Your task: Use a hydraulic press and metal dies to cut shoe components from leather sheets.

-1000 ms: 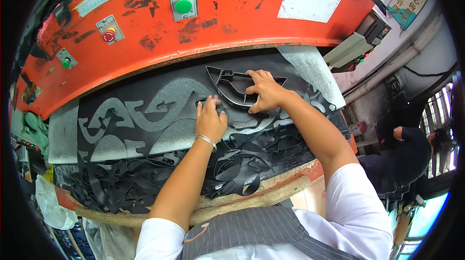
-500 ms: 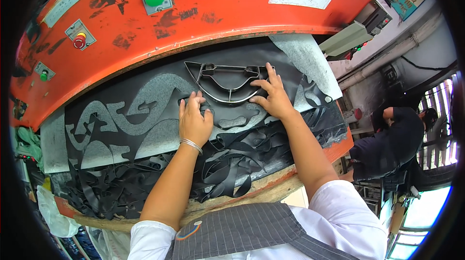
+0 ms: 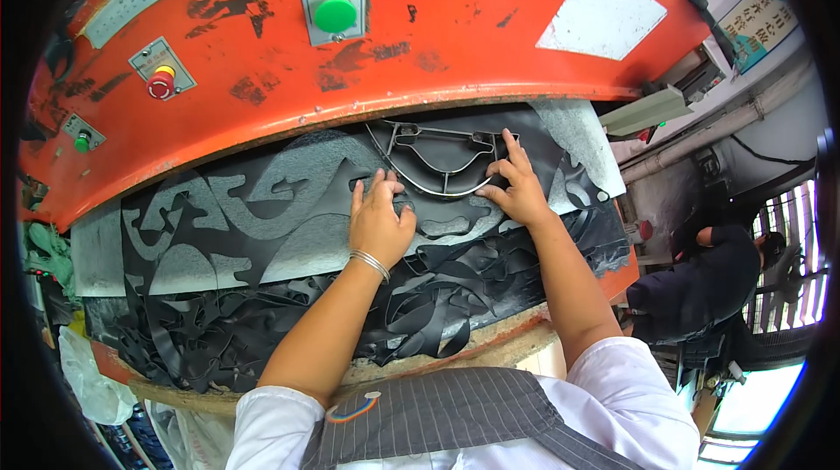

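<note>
A curved metal cutting die (image 3: 446, 183), shaped like a half-moon with inner braces, lies on a black sheet of material (image 3: 544, 139). My right hand (image 3: 522, 194) grips the die's right end, index finger stretched along the corner and thumb at the lower curved rim. At the lower left of that rim is my left hand (image 3: 382, 223), its fingers apart and the tips by the metal edge. Shapes have been cut out of the sheet to the left and below the die, showing the pale board (image 3: 98, 247) underneath.
Just beyond the die stands the orange machine front (image 3: 455, 50), with a green button (image 3: 335, 14) and a red knob (image 3: 161, 83). Black scrap strips (image 3: 254, 330) are heaped along the near edge. Another person (image 3: 700, 282) is at the far right.
The view has shifted, so the machine, die and hands sit farther right in it. The die's upper left tip now lies close to the orange edge. Both hands stay at the die.
</note>
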{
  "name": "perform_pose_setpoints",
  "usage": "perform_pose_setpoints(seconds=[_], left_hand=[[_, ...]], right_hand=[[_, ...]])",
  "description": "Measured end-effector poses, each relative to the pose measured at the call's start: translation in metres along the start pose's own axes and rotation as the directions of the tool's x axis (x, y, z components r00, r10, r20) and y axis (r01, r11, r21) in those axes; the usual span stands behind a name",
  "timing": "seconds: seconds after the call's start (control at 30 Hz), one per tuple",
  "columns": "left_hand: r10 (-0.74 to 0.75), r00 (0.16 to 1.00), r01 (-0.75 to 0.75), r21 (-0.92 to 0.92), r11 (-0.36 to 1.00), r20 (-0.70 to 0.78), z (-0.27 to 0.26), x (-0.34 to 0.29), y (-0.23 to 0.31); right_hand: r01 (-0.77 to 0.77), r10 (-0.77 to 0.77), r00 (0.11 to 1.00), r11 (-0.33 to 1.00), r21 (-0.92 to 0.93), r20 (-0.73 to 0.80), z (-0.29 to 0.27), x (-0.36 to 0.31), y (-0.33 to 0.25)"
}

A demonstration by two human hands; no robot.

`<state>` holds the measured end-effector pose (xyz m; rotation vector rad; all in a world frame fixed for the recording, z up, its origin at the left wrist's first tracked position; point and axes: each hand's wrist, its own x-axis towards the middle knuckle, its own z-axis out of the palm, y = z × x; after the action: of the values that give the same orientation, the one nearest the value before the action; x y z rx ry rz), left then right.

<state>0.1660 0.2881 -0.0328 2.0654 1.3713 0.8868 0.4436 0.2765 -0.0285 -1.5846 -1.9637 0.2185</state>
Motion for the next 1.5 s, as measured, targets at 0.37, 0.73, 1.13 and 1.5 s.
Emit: perform_pose_setpoints(seconds=[0.37,0.73,1.13,1.5], left_hand=[[-0.413,0.586,0.031,-0.490,0.871,-0.697,-0.254,-0.050,-0.112],[-0.249,0.595,0.057,-0.269,0.961,-0.764,-0.333,-0.157,-0.086],[0.074,0.990,-0.077,0.013,0.997,0.121,-0.058,-0.290,0.079],[-0.124,0.990,0.104,0.252,0.962,0.063,-0.037,-0.253,0.097]], right_hand=[[0.281,-0.275,0.957,0.958,0.058,-0.097,-0.044,0.008,-0.157],[0.407,-0.397,0.889,0.913,-0.006,-0.228,-0.051,0.019,-0.262],[0.429,-0.366,0.765,0.903,0.004,0.530,-0.038,-0.241,-0.181],[0.459,-0.413,0.714,0.886,0.068,0.565,-0.052,-0.193,-0.157]])
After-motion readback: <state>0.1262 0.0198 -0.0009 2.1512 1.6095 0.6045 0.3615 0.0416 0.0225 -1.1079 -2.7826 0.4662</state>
